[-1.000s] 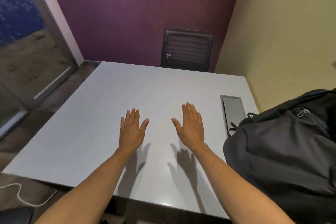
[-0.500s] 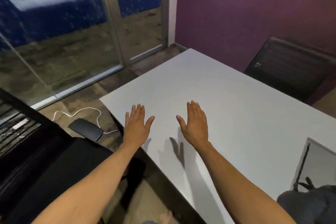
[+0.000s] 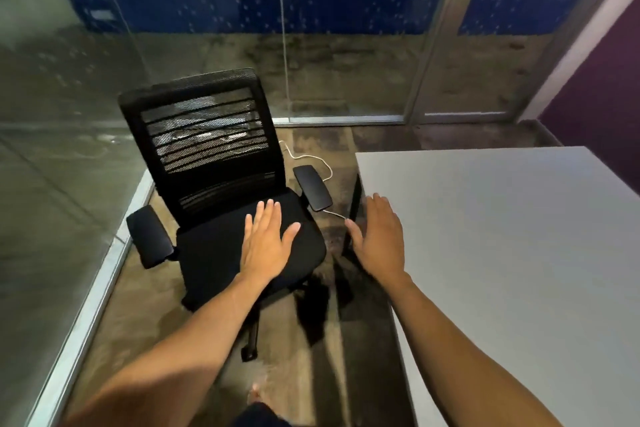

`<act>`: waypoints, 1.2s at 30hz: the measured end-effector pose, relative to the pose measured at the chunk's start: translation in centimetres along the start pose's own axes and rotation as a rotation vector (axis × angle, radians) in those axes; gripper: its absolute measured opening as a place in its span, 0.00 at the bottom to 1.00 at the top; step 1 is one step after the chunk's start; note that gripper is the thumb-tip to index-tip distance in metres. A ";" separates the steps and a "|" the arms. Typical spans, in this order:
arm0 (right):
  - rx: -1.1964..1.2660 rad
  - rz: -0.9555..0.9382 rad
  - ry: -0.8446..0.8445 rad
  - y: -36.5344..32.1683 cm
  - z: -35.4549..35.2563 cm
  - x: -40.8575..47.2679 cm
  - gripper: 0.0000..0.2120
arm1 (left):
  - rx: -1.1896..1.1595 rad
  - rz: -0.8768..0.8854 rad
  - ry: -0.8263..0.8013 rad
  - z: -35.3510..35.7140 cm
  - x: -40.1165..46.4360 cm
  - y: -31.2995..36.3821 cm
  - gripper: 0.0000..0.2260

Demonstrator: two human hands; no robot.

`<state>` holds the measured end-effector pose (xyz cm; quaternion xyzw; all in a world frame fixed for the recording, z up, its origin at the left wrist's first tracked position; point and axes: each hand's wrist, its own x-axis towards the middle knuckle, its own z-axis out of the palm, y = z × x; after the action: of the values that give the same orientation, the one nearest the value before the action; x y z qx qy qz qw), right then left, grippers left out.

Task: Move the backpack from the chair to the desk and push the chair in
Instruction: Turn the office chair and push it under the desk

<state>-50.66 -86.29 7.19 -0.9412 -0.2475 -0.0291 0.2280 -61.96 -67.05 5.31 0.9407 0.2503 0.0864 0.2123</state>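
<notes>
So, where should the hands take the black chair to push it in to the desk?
Judging by its pose, the chair is best gripped at the top edge of the backrest, from behind. The seat is empty and the backrest stands upright, so a two-hand push there would roll it toward the desk.

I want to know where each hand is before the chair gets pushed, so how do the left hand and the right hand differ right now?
The left hand is over the chair seat, while the right hand is by the desk corner. The left hand's thumb points right; the right hand's thumb points left. Both are open, palms down, fingers together, holding nothing. Whether either touches anything is unclear.
</notes>
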 end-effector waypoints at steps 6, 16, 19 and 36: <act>0.014 -0.218 -0.050 -9.2 3.8 1.2 0.32 | 0.020 -0.161 0.083 -3.8 -2.0 -7.8 0.32; 0.080 -0.445 -0.124 -23.8 11.0 0.0 0.33 | 0.022 -0.400 0.195 -10.2 -6.9 -21.8 0.33; 0.100 -0.520 -0.156 -28.2 13.0 -0.7 0.33 | 0.032 -0.457 0.258 -12.5 -8.9 -25.3 0.32; 0.090 -0.788 -0.370 -43.5 23.6 -4.0 0.34 | -0.015 -0.639 0.543 -16.8 -18.3 -38.2 0.32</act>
<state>-76.34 -43.99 3.51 -0.7534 -0.6254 0.0661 0.1921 -98.73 -40.41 2.38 0.7573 0.5757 0.2628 0.1614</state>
